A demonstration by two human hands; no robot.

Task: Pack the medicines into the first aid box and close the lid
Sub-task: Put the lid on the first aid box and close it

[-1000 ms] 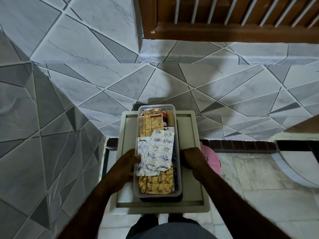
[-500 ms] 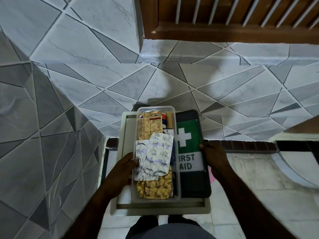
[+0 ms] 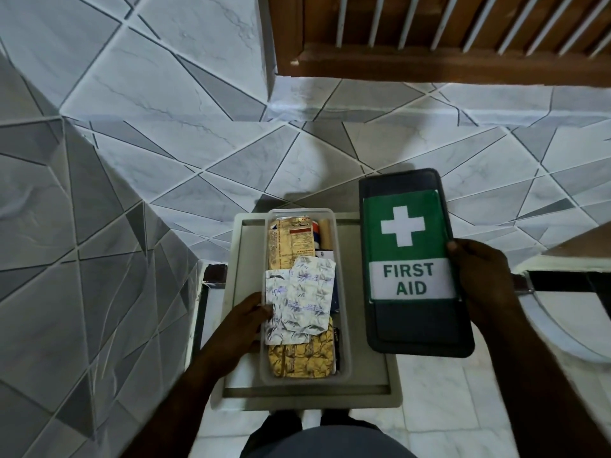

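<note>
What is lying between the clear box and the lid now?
In the head view, only a bare strip of the grey tray lies between the clear box and the lid.

box (image 3: pixel 344 325) – clear, open, on tray | blister packs (image 3: pixel 299 304) – inside | lid (image 3: pixel 413 259) – off, right, label up

We read "FIRST AID" in green letters beneath a white cross on the lid (image 3: pixel 413 259), while print on the medicine strips (image 3: pixel 299 299) stays illegible.

Home: tiled walls (image 3: pixel 165 94), wooden window (image 3: pixel 429 34)
</note>
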